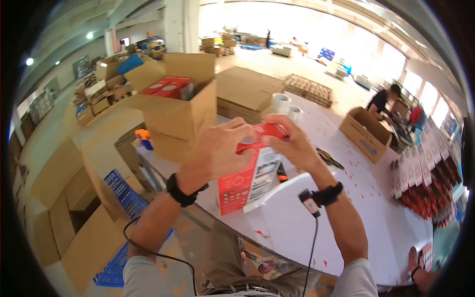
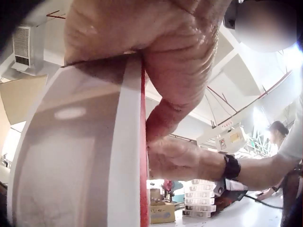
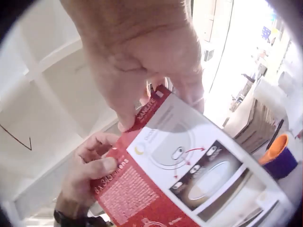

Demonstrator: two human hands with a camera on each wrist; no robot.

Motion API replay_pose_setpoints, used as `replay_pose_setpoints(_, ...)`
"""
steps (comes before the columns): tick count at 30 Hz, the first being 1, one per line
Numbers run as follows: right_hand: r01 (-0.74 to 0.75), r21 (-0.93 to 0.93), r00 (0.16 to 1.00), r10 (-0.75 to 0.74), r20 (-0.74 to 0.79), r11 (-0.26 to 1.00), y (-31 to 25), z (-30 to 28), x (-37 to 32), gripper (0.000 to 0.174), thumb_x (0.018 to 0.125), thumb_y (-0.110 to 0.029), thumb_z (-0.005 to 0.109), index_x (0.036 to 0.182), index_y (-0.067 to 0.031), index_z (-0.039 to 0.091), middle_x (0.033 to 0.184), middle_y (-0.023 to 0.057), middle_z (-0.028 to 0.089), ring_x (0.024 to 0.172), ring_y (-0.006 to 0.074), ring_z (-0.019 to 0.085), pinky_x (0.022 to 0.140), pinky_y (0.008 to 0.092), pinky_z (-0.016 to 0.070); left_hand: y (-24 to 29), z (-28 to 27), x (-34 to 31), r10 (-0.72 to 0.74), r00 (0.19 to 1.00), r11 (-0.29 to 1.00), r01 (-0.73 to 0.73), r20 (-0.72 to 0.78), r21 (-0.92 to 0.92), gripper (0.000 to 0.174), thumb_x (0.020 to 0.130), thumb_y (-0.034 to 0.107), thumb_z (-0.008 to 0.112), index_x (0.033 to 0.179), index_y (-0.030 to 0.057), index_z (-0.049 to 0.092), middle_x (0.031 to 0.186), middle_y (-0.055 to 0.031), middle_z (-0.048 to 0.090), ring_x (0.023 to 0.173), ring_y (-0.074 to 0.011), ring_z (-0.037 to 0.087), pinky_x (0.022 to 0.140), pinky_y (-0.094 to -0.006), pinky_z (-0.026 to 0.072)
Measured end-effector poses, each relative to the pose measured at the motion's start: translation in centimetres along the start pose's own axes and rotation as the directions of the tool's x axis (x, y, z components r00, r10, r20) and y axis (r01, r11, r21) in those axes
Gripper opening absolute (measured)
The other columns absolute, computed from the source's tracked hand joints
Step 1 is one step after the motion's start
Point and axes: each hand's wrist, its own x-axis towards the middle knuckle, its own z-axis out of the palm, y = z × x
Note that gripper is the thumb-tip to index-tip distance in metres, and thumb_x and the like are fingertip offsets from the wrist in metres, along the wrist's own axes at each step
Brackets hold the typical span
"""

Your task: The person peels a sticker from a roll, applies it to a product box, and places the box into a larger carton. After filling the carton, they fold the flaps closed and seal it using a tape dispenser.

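A red and white printed box (image 1: 240, 185) stands upright near the table's front edge in the head view. My left hand (image 1: 217, 148) holds its upper left part, thumb and fingers around the top. Across the top, my right hand (image 1: 294, 143) grips the red upper edge. In the left wrist view the box (image 2: 71, 151) fills the left side, under the left hand (image 2: 147, 52). The right wrist view shows the box (image 3: 189, 165) tilted, with the right hand (image 3: 142, 61) at its top corner and the left hand (image 3: 83, 175) pinching the red side.
Left of the table, an open carton (image 1: 180, 119) holds red boxes. Flat cardboard (image 1: 247, 91), tape rolls (image 1: 281, 104) and a cutter-like tool (image 1: 329, 158) lie beyond the hands. At right are another carton (image 1: 366, 133), stacked red-white packages (image 1: 420, 173) and a person (image 1: 381, 104).
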Motion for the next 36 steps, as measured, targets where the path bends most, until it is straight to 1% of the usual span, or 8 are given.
replay_pose_setpoints(5,0.074,-0.070,0.945,-0.092,-0.315,0.995,2.6,-1.5,-4.0,0.059,0.099,-0.018,0.076,0.150,-0.0036,0.050,0.137,0.0120,0.062,0.115,0.0214,0.066,0.094,0.0358,0.0565,-1.2,-0.4,0.4,-0.024,0.990,0.998,0.016,0.136,0.064,0.070,0.078,0.015,0.077,0.143,0.0125,0.052,0.120,-0.0182,0.067,0.104,-0.0392,0.068,0.090,-0.0481,0.0553)
replay_pose_setpoints(8,-0.085,-0.169,0.947,0.027,-0.321,0.982,7.4,-2.3,-9.1,0.052,0.096,-0.011,0.076,0.143,-0.0037,0.054,0.129,0.0096,0.065,0.103,0.0180,0.069,0.084,0.0326,0.0578,0.0,-2.0,1.2,-0.168,0.923,0.982,0.126,0.347,0.141,0.068,0.079,0.014,0.076,0.143,0.0102,0.053,0.121,-0.0193,0.067,0.104,-0.0398,0.068,0.090,-0.0479,0.0554)
replay_pose_setpoints(11,-0.109,-0.194,0.965,0.058,-0.255,0.975,10.8,-0.1,-14.9,0.046,0.093,-0.005,0.077,0.135,-0.0030,0.058,0.122,0.0095,0.069,0.093,0.0164,0.072,0.072,0.0290,0.0597,0.1,-2.4,0.6,0.021,0.969,1.000,-0.022,0.246,0.002,0.069,0.079,0.014,0.078,0.144,0.0104,0.053,0.123,-0.0200,0.067,0.104,-0.0384,0.069,0.091,-0.0469,0.0553)
replay_pose_setpoints(15,-0.306,-0.134,0.937,0.274,-0.214,0.942,12.5,3.0,-20.5,0.043,0.092,-0.006,0.077,0.132,-0.0022,0.062,0.119,0.0138,0.072,0.091,0.0195,0.074,0.073,0.0309,0.0610,2.0,-11.6,2.2,0.042,0.998,0.999,-0.041,-0.036,0.021,0.067,0.078,0.005,0.078,0.142,0.0085,0.056,0.128,-0.0131,0.068,0.111,-0.0253,0.069,0.096,-0.0393,0.0565)
replay_pose_setpoints(19,-0.378,-0.042,0.906,0.361,-0.220,0.925,13.9,4.8,-23.0,0.035,0.091,-0.005,0.077,0.125,-0.0006,0.066,0.119,0.0144,0.072,0.088,0.0196,0.075,0.073,0.0314,0.0607,4.5,-21.6,4.5,0.130,0.859,0.984,-0.172,-0.494,-0.039,0.063,0.078,0.019,0.091,0.136,0.0101,0.066,0.115,-0.0093,0.074,0.096,-0.0158,0.070,0.085,-0.0329,0.0587)
replay_pose_setpoints(21,-0.405,-0.057,0.894,0.382,-0.234,0.913,14.6,5.4,-23.9,0.031,0.092,-0.004,0.077,0.121,0.0004,0.068,0.116,0.0143,0.072,0.087,0.0184,0.074,0.073,0.0306,0.0603,5.0,-24.1,5.5,0.223,0.797,0.969,-0.242,-0.561,0.041,0.062,0.087,0.009,0.079,0.145,0.0142,0.054,0.120,-0.0061,0.069,0.104,-0.0160,0.068,0.090,-0.0288,0.0581)
replay_pose_setpoints(25,-0.392,-0.038,0.888,0.367,-0.276,0.919,16.1,5.9,-25.3,0.025,0.092,-0.001,0.073,0.116,0.0010,0.068,0.103,0.0075,0.073,0.081,0.0107,0.070,0.071,0.0261,0.0578,-1.2,-27.7,6.5,0.234,0.757,0.939,-0.014,-0.611,0.343,0.065,0.088,0.009,0.083,0.148,0.0104,0.059,0.131,-0.0079,0.069,0.112,-0.0157,0.067,0.099,-0.0321,0.0564)
replay_pose_setpoints(36,-0.306,0.059,0.885,0.307,-0.349,0.950,18.1,6.2,-25.9,0.014,0.091,0.002,0.073,0.104,-0.0015,0.074,0.092,0.0050,0.067,0.074,0.0092,0.065,0.065,0.0250,0.0520,-8.1,-26.8,7.3,-0.034,0.864,0.922,0.221,-0.502,0.319,0.069,0.083,0.014,0.085,0.147,0.0144,0.061,0.127,-0.0099,0.070,0.109,-0.0180,0.068,0.097,-0.0325,0.0549)
